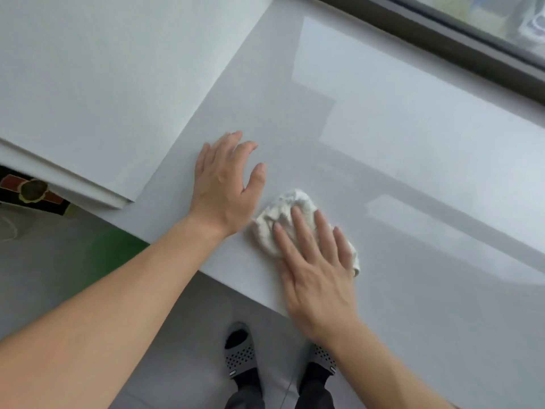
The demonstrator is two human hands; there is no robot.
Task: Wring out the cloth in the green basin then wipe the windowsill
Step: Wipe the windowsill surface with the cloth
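Observation:
A crumpled white cloth (280,214) lies on the glossy pale grey windowsill (413,160), close to its front edge. My right hand (317,261) presses flat on top of the cloth, fingers spread and pointing up-left, covering its lower half. My left hand (225,184) rests flat on the sill just left of the cloth, palm down, fingers apart, holding nothing. Only a blurred edge of the green basin (115,246) shows on the floor below the sill, partly behind my left forearm.
A white wall panel (103,84) meets the sill at the left. The dark window frame (442,45) runs along the sill's far side at the upper right. My feet in perforated grey slippers (240,357) stand on the grey floor below.

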